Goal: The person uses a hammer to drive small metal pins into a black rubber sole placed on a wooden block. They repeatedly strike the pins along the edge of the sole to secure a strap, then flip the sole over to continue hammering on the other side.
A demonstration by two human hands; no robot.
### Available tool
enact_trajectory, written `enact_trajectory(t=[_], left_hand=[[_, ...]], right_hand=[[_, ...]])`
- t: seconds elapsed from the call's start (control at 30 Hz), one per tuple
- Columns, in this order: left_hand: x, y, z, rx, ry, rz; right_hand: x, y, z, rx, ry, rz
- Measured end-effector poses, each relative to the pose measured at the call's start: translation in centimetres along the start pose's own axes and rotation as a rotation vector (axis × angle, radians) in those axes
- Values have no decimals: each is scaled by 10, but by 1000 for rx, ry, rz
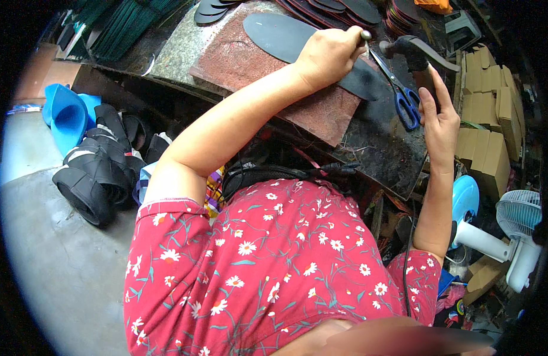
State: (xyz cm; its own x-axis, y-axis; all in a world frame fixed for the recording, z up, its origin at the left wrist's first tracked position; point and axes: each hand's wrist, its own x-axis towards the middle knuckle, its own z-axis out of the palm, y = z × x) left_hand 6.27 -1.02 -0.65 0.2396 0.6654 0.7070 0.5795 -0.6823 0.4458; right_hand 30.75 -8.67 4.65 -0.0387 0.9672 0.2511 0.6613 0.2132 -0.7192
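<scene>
While the heap of black shoe uppers (99, 172) and the blue plastic pieces (66, 115) sit untouched on the floor at the left of the frame, my work is going on at the upper middle, on the desk (380, 148). On it lies a reddish stone slab (250, 65), and across that slab a long dark sole (286, 37) lies flat, running from upper centre toward the right. My left hand (327, 53) reaches across it and is closed around a small metal punch or nail (365, 35), held upright with its tip down on the sole near the right end. Just right of that lie blue-handled scissors (404, 95), blades apart, resting on the desk. Further right, my right hand (438, 115) is wrapped round the handle of a hammer (413, 50), whose head hangs just beside the punch top, not clearly touching it. I judge that I am in the middle of striking the sole: the piece is already cut to shape, but I cannot tell how many marks or holes are made in it. More dark soles (339, 7) are stacked along the top edge, so much looks left. At the far right stand cardboard boxes (487, 113) and a small white fan (517, 219).
</scene>
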Motion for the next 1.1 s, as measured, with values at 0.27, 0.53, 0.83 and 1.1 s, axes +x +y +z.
enact_trajectory(t=[0.27, 0.53, 0.83, 1.1], left_hand=[[19, -34, -29, -779, 488, -417], [-9, -48, -40, -544, 19, -508], [-6, -35, -37, -431, 43, -502], [-2, -19, -24, 105, 67, -120]], right_hand=[[3, -2, 18, -308, -55, -129], [11, 8, 10, -185, -160, 58], [12, -75, -32, 318, 165, -398], [19, -18, 10, -26, -88, -45]])
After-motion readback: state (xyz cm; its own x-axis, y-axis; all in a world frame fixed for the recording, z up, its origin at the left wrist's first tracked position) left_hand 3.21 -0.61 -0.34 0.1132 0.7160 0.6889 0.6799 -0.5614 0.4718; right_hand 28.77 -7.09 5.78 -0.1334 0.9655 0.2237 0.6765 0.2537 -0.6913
